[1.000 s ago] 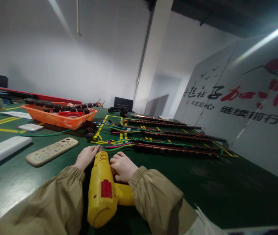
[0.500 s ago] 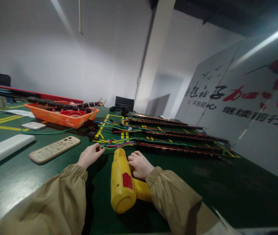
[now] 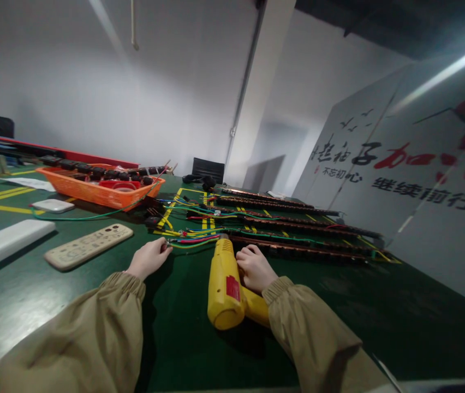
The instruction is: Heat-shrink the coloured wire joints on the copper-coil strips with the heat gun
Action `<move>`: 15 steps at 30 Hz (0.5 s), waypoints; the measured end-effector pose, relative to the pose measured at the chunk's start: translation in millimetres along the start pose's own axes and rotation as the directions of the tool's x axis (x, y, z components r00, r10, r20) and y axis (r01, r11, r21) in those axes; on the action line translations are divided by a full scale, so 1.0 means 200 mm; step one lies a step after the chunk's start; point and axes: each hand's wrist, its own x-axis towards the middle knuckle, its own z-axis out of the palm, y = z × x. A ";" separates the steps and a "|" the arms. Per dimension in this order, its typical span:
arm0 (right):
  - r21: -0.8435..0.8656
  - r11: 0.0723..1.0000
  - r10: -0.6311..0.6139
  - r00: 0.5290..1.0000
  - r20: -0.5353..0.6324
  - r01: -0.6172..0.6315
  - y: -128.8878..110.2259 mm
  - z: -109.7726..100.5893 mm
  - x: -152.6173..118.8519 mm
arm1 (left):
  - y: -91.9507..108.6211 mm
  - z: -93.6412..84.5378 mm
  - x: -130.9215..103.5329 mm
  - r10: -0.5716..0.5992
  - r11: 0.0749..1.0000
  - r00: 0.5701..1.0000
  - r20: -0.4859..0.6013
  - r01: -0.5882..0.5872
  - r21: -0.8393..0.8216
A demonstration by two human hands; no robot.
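My right hand (image 3: 256, 267) is wrapped round the handle of a yellow heat gun (image 3: 225, 289) with a red label. The gun's nozzle points away from me, at the coloured wires (image 3: 200, 240) where they run toward the nearest long dark strip (image 3: 302, 251). With the fingers of my left hand (image 3: 149, 258) I pinch the near ends of these wires, left of the gun. Red, blue, yellow and green wires show between my left hand and the nozzle. The exact tips in my left fingers are hidden.
More dark strips (image 3: 265, 204) with wires lie farther back on the green table (image 3: 339, 305). An orange basket (image 3: 93, 190) of black parts stands at the back left. Nearer are a phone in a beige case (image 3: 89, 246), a long white device (image 3: 9, 244) and a small white case (image 3: 52, 206).
My right hand has carried the heat gun to the right and slightly forward, along the wires toward the strip. My left hand keeps nearly the same place, still pinching the wire ends.
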 end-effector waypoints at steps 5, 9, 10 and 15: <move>0.007 1.000 -0.005 1.000 -0.014 0.005 0.00 0.01 0.00 | 0.00 -0.01 0.00 0.010 1.000 1.000 0.008 -0.010 0.006; 0.028 0.999 -0.035 0.999 0.005 0.035 0.00 0.03 0.01 | 0.00 0.00 -0.01 0.023 1.000 1.000 0.006 -0.023 -0.008; 0.035 0.998 -0.048 0.999 0.012 0.047 0.00 0.03 0.01 | 0.00 0.00 0.00 0.024 1.000 1.000 0.001 -0.024 -0.013; 0.060 0.992 -0.110 0.994 0.029 0.108 -0.03 0.02 0.03 | -0.01 0.01 0.00 0.018 1.000 1.000 -0.018 -0.019 -0.024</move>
